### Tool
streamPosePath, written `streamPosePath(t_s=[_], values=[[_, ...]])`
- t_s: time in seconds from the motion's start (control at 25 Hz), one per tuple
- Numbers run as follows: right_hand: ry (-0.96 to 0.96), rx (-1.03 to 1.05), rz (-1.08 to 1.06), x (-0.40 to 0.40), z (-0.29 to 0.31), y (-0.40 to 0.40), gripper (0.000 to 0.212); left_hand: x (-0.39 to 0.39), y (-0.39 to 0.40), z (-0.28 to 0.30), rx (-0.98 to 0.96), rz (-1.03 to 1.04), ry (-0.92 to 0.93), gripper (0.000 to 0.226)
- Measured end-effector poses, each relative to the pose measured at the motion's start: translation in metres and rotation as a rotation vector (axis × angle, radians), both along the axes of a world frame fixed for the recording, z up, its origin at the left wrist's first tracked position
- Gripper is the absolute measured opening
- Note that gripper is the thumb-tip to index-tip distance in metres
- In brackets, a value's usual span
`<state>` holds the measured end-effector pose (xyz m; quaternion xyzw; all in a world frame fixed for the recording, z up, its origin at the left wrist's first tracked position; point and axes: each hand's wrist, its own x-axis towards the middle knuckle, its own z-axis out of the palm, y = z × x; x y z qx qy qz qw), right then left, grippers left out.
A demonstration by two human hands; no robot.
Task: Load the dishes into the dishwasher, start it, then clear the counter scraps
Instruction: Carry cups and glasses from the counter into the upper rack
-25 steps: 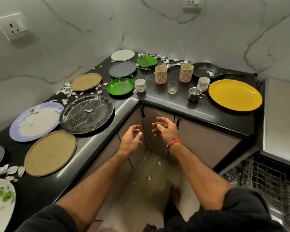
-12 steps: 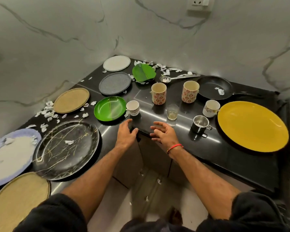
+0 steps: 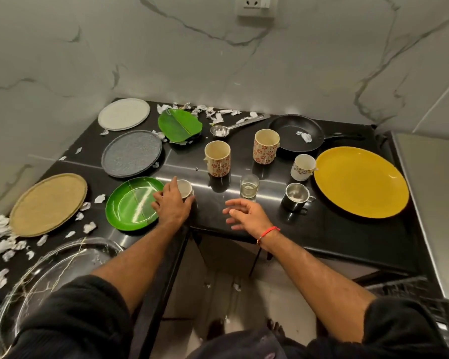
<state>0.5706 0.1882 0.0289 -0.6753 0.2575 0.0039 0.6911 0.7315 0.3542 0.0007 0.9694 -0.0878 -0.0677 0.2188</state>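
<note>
The left hand (image 3: 171, 203) curls round the small white cup (image 3: 185, 188) standing on the black worktop (image 3: 329, 229) just beside the glossy green plate (image 3: 130, 204); the right hand (image 3: 246, 215) hovers released, fingers spread, near the clear drinking glass (image 3: 249, 186). Best to lift the cup straight up, clear of the plate's rim, and keep it level.

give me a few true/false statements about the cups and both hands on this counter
1. The left hand grips the small white cup. True.
2. The right hand holds the drinking glass. False: it hovers open, just short of it.
3. The frying pan holds paper scraps. True.
4. The steel mug sits on the yellow plate. False: it stands on the counter beside it.
5. Both floral mugs lie tipped over. False: both stand upright.
</note>
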Motion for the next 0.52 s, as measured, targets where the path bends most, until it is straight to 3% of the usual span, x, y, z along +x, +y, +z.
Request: streamPosePath(t_s=[0.08,0.28,0.4,0.52], values=[[-0.005,0.003,-0.05,-0.006,0.001,0.002,0.024,0.0,0.0,0.001,-0.062,-0.03,-0.039,0.085],[-0.068,0.161,-0.28,-0.04,0.0,0.008,0.028,-0.053,-0.025,0.013,-0.588,-0.308,-0.031,0.092],[-0.07,0.429,-0.471,-0.076,0.0,0.007,0.042,-0.11,-0.056,0.011,-0.681,-0.576,0.057,0.085],[-0.13,0.571,-0.606,-0.125,-0.003,-0.001,0.051,-0.167,-0.087,0.01,-0.718,-0.756,0.136,0.083]])
